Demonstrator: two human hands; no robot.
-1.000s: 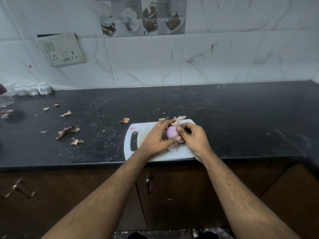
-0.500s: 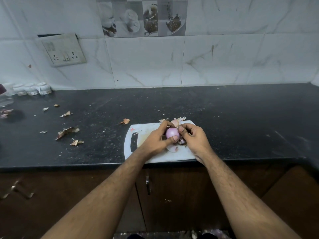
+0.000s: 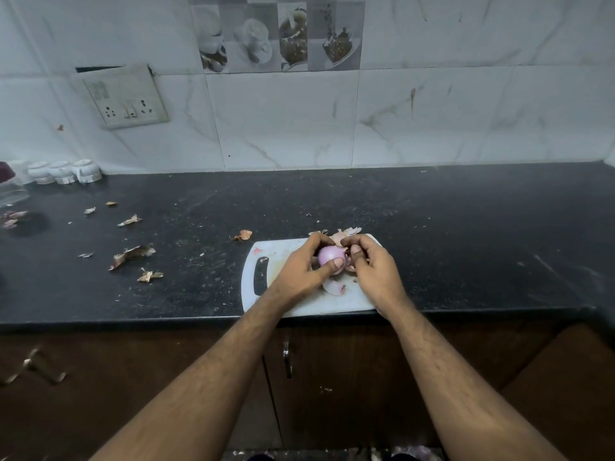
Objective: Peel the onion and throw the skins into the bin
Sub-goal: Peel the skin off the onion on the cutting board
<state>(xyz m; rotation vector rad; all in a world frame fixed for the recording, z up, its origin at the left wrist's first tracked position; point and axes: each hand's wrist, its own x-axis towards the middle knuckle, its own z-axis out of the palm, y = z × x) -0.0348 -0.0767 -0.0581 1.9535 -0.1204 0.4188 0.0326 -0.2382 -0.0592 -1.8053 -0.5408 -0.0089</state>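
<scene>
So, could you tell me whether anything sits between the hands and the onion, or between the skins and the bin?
Nothing separates them from the onion: the left hand grips it over the cutting board and the right hand pinches a skin at its side. No bin is in view, so that route cannot be judged.

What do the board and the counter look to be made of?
Board: probably plastic. It is white, smooth and thin, with rounded corners and a moulded handle slot, and it shows some stains. Counter: likely polished granite or a similar stone. It is black with fine pale speckles and a dull sheen, though a laminate imitation cannot be ruled out.
</scene>
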